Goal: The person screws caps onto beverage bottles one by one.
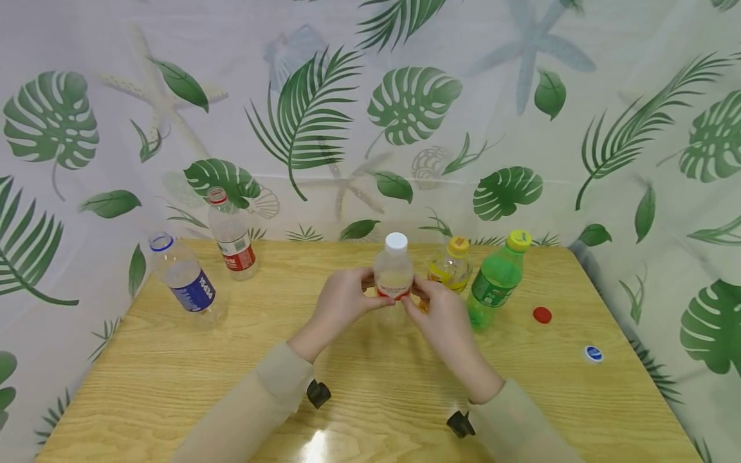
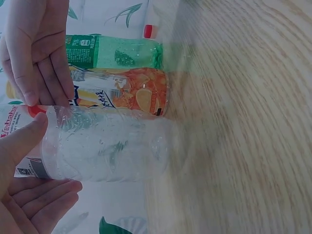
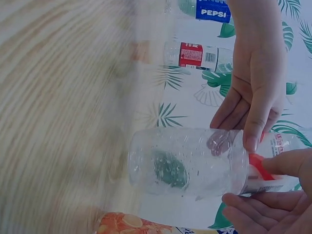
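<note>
A clear plastic bottle point(image 1: 393, 273) with a white cap and a red-and-white label stands upright between both hands. My left hand point(image 1: 341, 298) grips it from the left around the label, thumb across the front. From the opposite side my right hand point(image 1: 441, 315) holds it, its thumb close to the left one. In the left wrist view the bottle's transparent lower body point(image 2: 107, 146) shows beneath the fingers, with nothing coloured inside. The right wrist view has the right thumb point(image 3: 287, 163) pressing on the label's red part.
Right of the hands stand a yellow-capped bottle with an orange label point(image 1: 457, 265) and a green bottle point(image 1: 496, 283). A red cap point(image 1: 541, 314) and a blue-and-white cap point(image 1: 593, 354) lie farther right. Capless Pepsi point(image 1: 193, 289) and red-labelled bottles point(image 1: 237, 252) stand left.
</note>
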The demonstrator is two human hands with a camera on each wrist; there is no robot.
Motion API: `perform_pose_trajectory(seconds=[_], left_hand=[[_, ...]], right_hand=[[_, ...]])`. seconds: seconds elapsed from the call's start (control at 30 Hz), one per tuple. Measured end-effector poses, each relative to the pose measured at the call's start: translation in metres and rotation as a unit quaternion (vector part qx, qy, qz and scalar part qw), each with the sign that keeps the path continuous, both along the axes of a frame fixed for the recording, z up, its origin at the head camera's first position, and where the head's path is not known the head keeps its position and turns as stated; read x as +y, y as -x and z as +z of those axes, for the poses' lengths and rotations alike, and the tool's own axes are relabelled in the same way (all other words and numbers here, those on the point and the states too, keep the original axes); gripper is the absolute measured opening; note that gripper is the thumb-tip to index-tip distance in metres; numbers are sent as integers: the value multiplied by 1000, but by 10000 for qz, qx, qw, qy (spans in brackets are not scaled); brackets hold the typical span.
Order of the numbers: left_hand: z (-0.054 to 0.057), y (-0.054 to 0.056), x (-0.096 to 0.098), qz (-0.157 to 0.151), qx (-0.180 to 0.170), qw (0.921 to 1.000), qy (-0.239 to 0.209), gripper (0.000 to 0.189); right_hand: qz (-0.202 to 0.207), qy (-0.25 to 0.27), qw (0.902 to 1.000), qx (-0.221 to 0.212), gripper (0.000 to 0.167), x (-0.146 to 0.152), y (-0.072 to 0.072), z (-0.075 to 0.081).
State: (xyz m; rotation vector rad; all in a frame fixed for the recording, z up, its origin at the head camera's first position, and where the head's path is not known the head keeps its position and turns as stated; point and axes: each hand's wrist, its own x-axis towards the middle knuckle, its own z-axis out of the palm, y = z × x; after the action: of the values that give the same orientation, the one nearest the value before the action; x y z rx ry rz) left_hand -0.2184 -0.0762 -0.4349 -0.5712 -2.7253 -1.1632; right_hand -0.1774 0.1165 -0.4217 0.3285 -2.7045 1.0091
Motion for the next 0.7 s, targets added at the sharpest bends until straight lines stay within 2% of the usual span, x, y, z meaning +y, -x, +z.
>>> perform_pose_trajectory(seconds=[0.2, 0.47, 0.7], left_hand=[[-5, 7, 7, -31, -4, 10000, -47, 47], [-9, 9, 12, -46, -85, 9998, -146, 49], [-15, 12, 15, -19, -142, 9998, -101, 53]], right_hand=[[-158, -136, 9998, -24, 47, -1, -2, -3], [-171, -409, 9988, -195, 53, -1, -8, -4], [-218, -313, 9990, -233, 55, 0, -11, -8]])
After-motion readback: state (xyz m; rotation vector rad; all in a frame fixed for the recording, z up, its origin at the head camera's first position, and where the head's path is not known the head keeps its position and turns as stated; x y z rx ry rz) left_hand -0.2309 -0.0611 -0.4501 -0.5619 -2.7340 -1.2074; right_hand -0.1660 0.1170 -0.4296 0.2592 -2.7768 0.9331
